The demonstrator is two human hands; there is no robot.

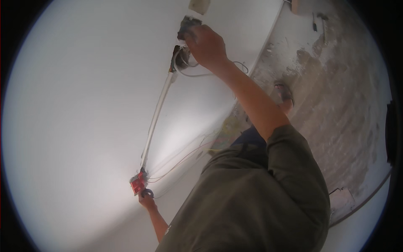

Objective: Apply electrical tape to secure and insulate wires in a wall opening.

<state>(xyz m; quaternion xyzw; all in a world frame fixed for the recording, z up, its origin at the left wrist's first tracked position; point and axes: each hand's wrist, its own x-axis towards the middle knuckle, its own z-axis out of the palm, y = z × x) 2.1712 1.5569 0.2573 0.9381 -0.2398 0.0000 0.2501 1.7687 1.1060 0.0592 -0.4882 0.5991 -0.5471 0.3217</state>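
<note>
Curled right hand [208,46] at dark wall box [188,24], fingertips hidden, left hand [147,202] at red box [137,183], both grips unclear

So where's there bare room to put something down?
The stained floor between the hammer and the person's foot looks free. The wall is crowded around the right hand, dark box and cable, and around the left hand and red box.

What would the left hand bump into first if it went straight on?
The left hand would probably bump the red box first. They may already touch; the depth is unclear here.
</note>
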